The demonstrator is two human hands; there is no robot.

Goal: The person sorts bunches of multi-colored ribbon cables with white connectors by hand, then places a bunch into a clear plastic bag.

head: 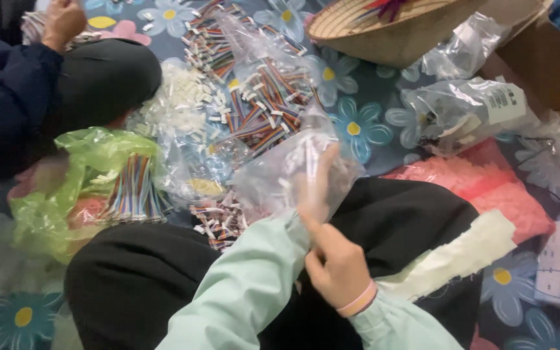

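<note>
My left hand [315, 185] is pushed inside a clear plastic bag [273, 178] and shows only as a blur through the film, so its grip is hidden. My right hand [338, 266], with a pink band at the wrist, pinches the bag's mouth beside my left wrist, index finger raised. Just under the bag, by my knee, lies a small heap of short multicoloured wire leads with white plugs [218, 223].
More clear bags of wire leads [264, 107] and white plugs [176, 104] lie on the flowered mat [358, 129]. A green bag of leads [124, 191] sits at the left. A woven hat [384, 26], cardboard box [546, 52], pink foam [500, 188] and another person's hand [63, 23] surround them.
</note>
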